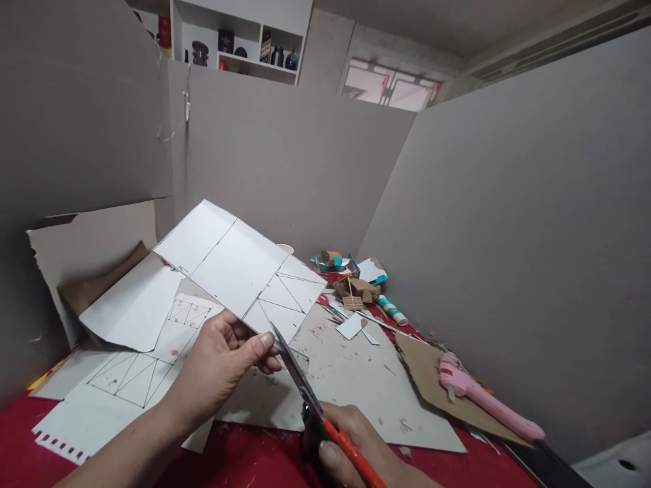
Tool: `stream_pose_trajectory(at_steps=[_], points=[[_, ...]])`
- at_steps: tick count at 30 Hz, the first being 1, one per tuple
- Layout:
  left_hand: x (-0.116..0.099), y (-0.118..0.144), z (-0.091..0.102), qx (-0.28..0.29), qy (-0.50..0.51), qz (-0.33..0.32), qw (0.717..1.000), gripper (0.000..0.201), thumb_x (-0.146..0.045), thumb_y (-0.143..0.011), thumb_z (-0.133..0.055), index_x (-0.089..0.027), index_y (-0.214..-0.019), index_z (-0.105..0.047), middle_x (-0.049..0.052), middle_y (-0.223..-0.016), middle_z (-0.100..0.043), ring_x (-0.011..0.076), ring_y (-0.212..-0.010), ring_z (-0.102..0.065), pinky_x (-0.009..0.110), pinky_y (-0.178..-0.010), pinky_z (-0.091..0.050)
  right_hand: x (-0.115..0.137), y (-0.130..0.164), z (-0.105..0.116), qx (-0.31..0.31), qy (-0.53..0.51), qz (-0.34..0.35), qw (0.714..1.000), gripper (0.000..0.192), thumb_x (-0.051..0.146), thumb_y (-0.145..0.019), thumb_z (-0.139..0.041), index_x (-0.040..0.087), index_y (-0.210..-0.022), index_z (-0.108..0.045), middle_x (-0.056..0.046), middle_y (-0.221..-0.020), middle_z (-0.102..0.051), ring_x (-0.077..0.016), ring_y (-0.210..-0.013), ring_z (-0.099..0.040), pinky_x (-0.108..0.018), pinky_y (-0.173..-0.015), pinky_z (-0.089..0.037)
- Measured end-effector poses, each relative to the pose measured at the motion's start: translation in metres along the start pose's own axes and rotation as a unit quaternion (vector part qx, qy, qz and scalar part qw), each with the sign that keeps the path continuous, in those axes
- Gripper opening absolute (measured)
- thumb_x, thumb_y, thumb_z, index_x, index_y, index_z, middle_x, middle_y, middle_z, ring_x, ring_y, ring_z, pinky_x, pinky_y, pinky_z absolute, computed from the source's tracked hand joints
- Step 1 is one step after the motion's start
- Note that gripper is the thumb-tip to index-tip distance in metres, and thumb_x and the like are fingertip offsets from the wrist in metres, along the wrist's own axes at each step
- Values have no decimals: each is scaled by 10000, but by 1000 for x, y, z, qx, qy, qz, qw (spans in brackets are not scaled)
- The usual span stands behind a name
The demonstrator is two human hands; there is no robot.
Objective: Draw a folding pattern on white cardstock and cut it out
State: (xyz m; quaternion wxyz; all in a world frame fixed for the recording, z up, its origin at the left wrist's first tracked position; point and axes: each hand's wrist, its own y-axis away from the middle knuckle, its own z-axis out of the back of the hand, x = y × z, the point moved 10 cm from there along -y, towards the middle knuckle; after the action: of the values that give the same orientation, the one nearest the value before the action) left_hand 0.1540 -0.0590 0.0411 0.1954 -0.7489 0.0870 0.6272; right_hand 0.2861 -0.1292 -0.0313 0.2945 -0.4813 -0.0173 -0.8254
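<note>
Left hand (224, 362) pinches the raised card sheet (239, 271); right hand (350, 440), seemingly clenched, holds scissors (305, 390).

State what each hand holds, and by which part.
The left hand pinches the white card sheet at its near lower edge. The right hand grips the scissors by their orange handles.

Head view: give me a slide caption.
Left hand holds lined white card while right hand cuts with orange-handled scissors.
</note>
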Motion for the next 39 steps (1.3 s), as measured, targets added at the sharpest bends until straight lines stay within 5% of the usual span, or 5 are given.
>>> stream_pose_trajectory(at_steps=[19,39], points=[[-1,3,-3,2,-2,4,1000,232,-360,-794,-747,-177,-807,-605,23,-647,-737,142,-616,-692,258,-641,-534,-12,3,-6,-23,-16,5,1000,514,683,-908,-364,208,-727,-441,38,-567,-388,-101,-497,-351,-234,-446,-294],[-3,3,-3,4,10,-1,1000,288,-426,-830,-705,-156,-768,-625,36,-660,-742,146,-604,-698,254,-620,-549,13,-1,-1,-35,-42,41,998,423,524,-959,-398,207,-679,-402,62,-525,-324,-80,-441,-294,-217,-412,-254]])
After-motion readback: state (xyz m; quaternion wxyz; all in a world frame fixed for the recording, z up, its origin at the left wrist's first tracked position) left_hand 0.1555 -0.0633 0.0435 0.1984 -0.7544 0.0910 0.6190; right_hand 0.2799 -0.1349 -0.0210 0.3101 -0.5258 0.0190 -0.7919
